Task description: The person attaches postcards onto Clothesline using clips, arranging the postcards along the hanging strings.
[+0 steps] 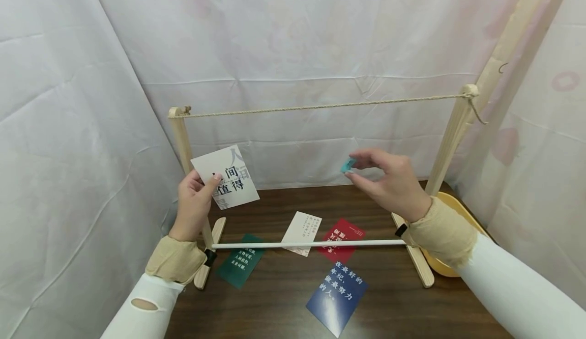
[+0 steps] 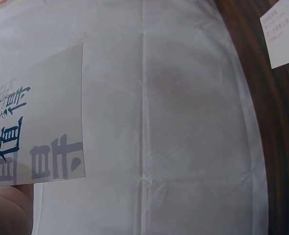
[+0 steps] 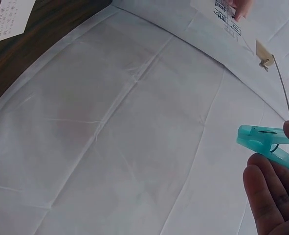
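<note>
Because my left hand (image 1: 194,204) grips the white card (image 1: 234,180) by its left side, thumb on the front and other fingers behind, most of its print stays uncovered, left of centre in the frame. Right of centre, my right hand (image 1: 393,181) pinches a turquoise clip (image 3: 262,140) by its handle end, the fingers parted only by the clip's own thickness. The handles stand apart, so I judge my squeeze to be light; held this way, the clip's nose is free and points left.

The rope (image 1: 320,106) crosses the upper middle of the frame between two wooden posts, above both hands. Lower down, a white rod (image 1: 311,244) passes over the green card (image 1: 241,267), the pale card (image 1: 302,227) and the red card (image 1: 342,232) on the tabletop (image 1: 270,303), partly blocking them from above. The blue card (image 1: 338,298) lies clear of it, bottom centre. At lower right, my forearm partly hides a yellow basin (image 1: 440,266).
</note>
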Demonstrator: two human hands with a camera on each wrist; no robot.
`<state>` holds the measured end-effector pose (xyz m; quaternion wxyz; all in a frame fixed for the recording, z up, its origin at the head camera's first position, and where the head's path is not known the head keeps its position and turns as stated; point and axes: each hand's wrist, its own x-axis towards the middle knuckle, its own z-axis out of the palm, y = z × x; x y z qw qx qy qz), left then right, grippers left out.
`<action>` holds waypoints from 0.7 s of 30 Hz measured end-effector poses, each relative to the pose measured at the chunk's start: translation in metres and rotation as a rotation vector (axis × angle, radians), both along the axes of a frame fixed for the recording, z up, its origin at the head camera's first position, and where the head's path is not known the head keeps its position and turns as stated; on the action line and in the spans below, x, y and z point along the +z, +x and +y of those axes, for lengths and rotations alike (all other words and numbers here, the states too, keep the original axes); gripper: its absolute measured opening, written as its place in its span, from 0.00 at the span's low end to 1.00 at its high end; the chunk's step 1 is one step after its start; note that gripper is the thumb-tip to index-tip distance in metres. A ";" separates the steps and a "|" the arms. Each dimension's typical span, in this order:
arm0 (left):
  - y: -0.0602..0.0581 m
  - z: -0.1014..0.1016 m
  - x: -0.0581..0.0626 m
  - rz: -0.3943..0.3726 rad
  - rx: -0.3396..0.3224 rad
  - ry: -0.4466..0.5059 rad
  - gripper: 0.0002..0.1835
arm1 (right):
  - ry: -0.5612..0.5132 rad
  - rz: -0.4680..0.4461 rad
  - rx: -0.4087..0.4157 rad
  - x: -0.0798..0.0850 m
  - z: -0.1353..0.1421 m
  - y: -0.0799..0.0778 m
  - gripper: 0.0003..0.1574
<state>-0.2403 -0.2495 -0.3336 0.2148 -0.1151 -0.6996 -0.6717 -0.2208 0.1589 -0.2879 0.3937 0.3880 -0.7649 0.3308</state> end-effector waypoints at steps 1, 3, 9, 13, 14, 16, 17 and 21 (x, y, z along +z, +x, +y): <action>0.000 0.000 0.001 0.000 0.000 0.003 0.10 | -0.001 -0.003 0.003 0.000 -0.001 -0.001 0.24; -0.001 0.000 0.002 0.001 0.003 0.002 0.10 | 0.000 -0.007 0.005 0.001 -0.005 -0.002 0.24; -0.002 -0.001 0.005 0.005 0.004 0.014 0.10 | 0.000 -0.018 0.023 0.004 -0.015 -0.005 0.23; -0.002 -0.002 0.008 0.003 -0.003 0.026 0.10 | 0.006 -0.011 0.022 0.008 -0.023 -0.008 0.22; -0.002 -0.003 0.008 0.003 -0.006 0.028 0.10 | 0.006 -0.013 0.029 0.009 -0.024 -0.009 0.22; -0.002 -0.003 0.009 0.005 -0.007 0.027 0.10 | 0.003 -0.016 0.045 0.010 -0.028 -0.010 0.21; -0.002 -0.003 0.009 0.005 -0.008 0.028 0.10 | 0.000 -0.018 0.053 0.011 -0.029 -0.010 0.21; -0.003 -0.004 0.010 0.006 -0.009 0.021 0.10 | -0.004 -0.022 0.067 0.013 -0.035 -0.010 0.21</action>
